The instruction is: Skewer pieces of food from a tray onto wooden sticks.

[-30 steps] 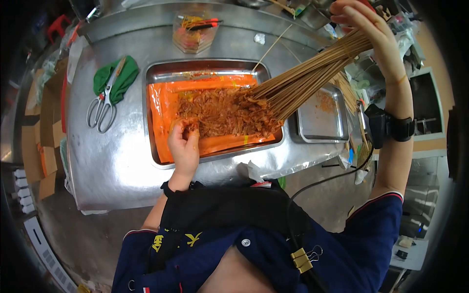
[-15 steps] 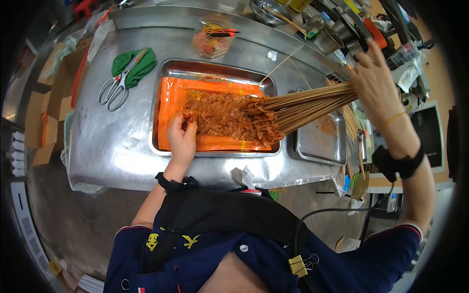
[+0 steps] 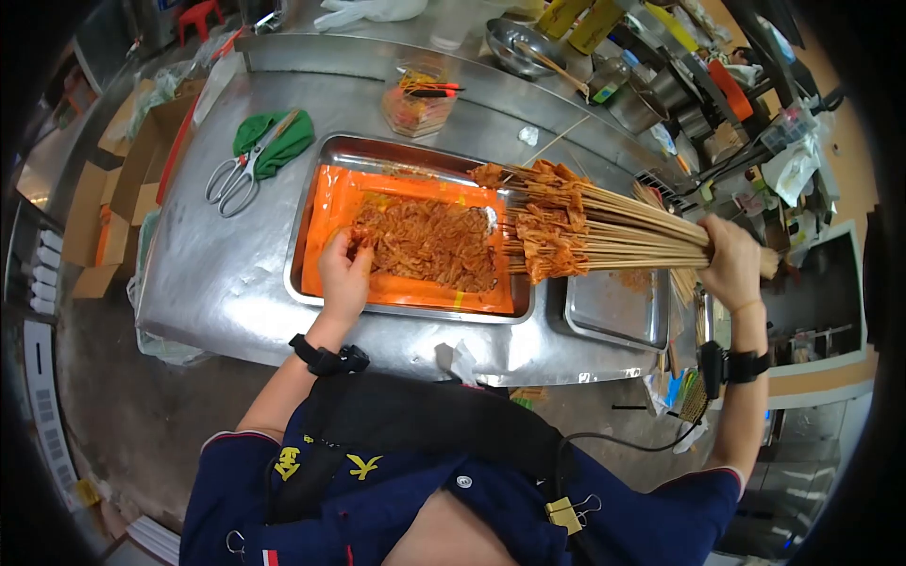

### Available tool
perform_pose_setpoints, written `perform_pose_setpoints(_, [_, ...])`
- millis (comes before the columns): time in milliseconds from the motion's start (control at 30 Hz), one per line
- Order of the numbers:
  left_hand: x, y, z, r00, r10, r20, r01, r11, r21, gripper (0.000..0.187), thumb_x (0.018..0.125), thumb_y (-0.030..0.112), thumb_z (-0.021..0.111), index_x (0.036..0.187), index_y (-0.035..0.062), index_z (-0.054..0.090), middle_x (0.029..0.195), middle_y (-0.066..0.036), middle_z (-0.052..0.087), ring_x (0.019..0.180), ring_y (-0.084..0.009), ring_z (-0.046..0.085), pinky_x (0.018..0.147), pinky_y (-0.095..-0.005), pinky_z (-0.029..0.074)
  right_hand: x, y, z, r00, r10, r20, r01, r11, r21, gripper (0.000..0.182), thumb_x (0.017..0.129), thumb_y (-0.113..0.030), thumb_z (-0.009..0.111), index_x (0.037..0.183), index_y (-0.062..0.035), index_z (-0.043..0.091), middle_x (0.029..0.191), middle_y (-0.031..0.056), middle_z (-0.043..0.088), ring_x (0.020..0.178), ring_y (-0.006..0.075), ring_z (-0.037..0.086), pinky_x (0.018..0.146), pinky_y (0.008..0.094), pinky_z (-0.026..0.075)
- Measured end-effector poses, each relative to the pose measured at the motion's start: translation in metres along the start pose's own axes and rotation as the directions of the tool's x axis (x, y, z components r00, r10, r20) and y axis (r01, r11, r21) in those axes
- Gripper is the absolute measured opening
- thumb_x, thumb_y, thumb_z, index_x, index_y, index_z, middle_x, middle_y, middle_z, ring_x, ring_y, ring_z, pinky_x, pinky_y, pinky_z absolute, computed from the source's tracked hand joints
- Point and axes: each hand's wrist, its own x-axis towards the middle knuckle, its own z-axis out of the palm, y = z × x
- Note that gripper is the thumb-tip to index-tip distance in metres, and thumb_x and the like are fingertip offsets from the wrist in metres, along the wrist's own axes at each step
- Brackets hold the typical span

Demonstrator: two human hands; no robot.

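Note:
My right hand (image 3: 734, 257) is wrapped round the bare ends of a thick bundle of wooden skewers (image 3: 642, 229). Reddish sauced food slices (image 3: 552, 222) are threaded on their tips, which are lifted above the right end of a metal tray (image 3: 415, 314). Inside that tray, loose pieces of the same sauced food (image 3: 425, 241) lie on an orange plastic sheet (image 3: 326, 203). At the left end of the loose pieces, my left hand (image 3: 345, 272) has its fingers curled together, fingertips reddened; what they pinch is hidden.
Scissors (image 3: 236, 174) lie on a green cloth (image 3: 283, 151) to the left. Behind the tray stands a clear container (image 3: 415, 113) with red-handled tools on it. A second metal tray (image 3: 613, 316) sits at right. Bowls (image 3: 524, 47) and pots fill the back; cardboard boxes (image 3: 142, 179) stand left.
My right hand has come down and turned, lifting the skewers' food-covered ends off the loose pieces in the tray. My left hand stays at the left end of the food. The view has shifted slightly.

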Motion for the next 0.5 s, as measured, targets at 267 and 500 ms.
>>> perform_pose_setpoints(267, [0.001, -0.011, 0.001, 1.000, -0.001, -0.018, 0.001, 1.000, 0.010, 0.014, 0.078, -0.002, 0.050, 0.091, -0.0037, 0.055, 0.078, -0.005, 0.056, 0.067, -0.0095, 0.050, 0.060, -0.0237, 0.041, -0.035, -0.009, 0.055, 0.990, 0.123, -0.063, -0.107, 0.971, 0.215, 0.026, 0.060, -0.012, 0.068, 0.084, -0.0074, 0.057, 0.075, 0.0121, 0.059, 0.072, 0.0320, 0.057, 0.062, 0.0380, 0.044])
perform_pose_setpoints(500, [-0.001, -0.005, 0.004, 0.997, 0.075, 0.010, -0.075, 0.991, 0.112, 0.018, 0.076, 0.001, 0.054, 0.093, -0.0032, 0.055, 0.077, -0.008, 0.057, 0.065, -0.0135, 0.053, 0.060, -0.0256, 0.043, -0.017, -0.026, 0.068, 0.992, 0.073, -0.098, -0.048, 0.970, 0.236, 0.021, 0.061, -0.008, 0.065, 0.081, -0.0057, 0.057, 0.074, 0.0129, 0.059, 0.073, 0.0330, 0.056, 0.064, 0.0378, 0.043])
